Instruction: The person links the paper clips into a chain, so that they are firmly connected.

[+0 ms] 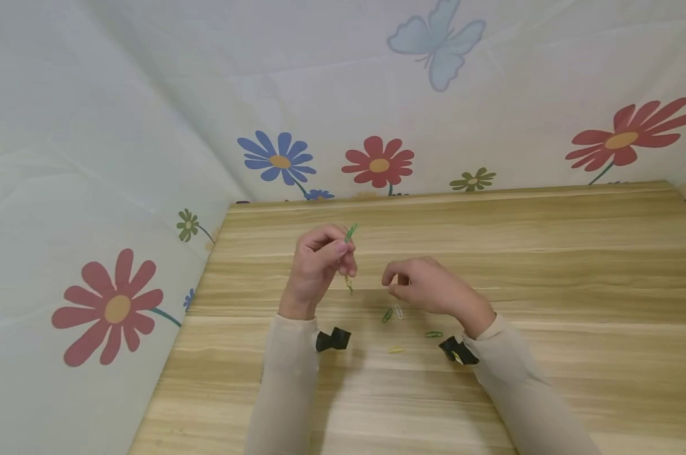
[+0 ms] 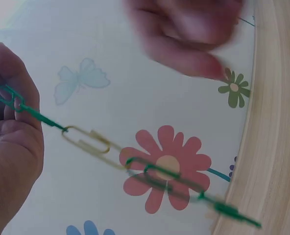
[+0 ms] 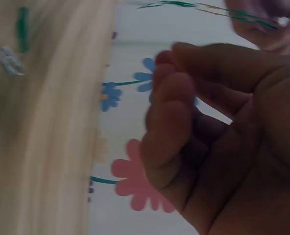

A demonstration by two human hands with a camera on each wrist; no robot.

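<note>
My left hand (image 1: pixel 318 265) is raised over the table and pinches a chain of linked paper clips (image 2: pixel 226 209). The chain has green clips and a yellow one, and it hangs down below the fingers; in the left wrist view it slants across the picture. To the right and slightly lower, my right hand (image 1: pixel 431 287) hovers with loosely bent fingers, and nothing shows between them. Under it on the table lie a green paper clip (image 1: pixel 387 315) and a white paper clip (image 1: pixel 399 312). Nearer to me are another green paper clip (image 1: pixel 433 334) and a yellow paper clip (image 1: pixel 397 349).
The wood-grain table (image 1: pixel 576 284) extends to both sides of the hands. A white sheet (image 1: pixel 519 95) printed with flowers and a butterfly stands behind the table and along its left side. Black wrist mounts (image 1: pixel 333 339) sit on both sleeves.
</note>
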